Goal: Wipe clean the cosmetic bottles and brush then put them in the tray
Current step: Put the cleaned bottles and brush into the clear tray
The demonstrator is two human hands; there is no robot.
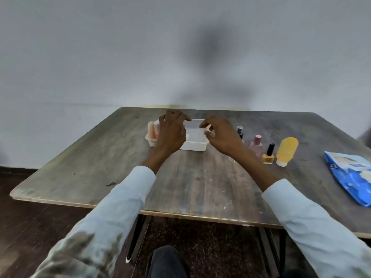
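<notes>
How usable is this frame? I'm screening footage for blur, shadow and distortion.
Head view: wide-angle bending curves the grey wooden table edges; a soft dark shadow blots the pale wall; the clear plastic tray and small cosmetic bottles look soft, and the picture corners smear.

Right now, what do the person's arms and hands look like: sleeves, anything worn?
Both arms wear long, pale blue shirt sleeves ending in plain cuffs short of the wrists. The left sleeve shows dark, mottled patches near the elbow. The left hand and right hand are bare: no gloves, rings or watch visible.
</notes>
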